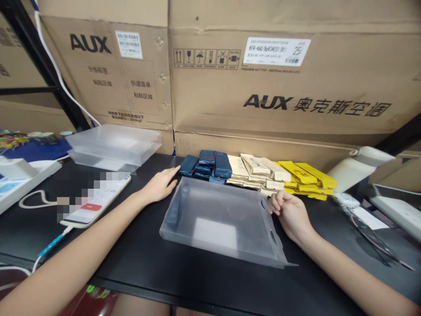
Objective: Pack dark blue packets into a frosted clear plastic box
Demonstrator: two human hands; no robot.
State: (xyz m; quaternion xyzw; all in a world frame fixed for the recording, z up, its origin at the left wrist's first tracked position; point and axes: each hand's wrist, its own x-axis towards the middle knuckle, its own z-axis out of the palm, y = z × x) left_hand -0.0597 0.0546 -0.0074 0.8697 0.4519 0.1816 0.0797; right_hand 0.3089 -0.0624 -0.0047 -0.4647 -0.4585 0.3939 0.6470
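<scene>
Near the worktop's (141, 259) front edge, the translucent box (226, 204) looks light and bendy — best held by its slotted end; right hand (292, 217) curled there, grip unclear — left hand (160, 185) spread.

A flat dark-blue oblong packet (179, 205) shows only dimly through the frosted rectangular plastic box (226, 206) mid-frame. Pixel blocks (85, 195) partly hide the slim white smartphone (99, 210) at left; the top edge crops the brown cardboard box (292, 81) at right.
</scene>
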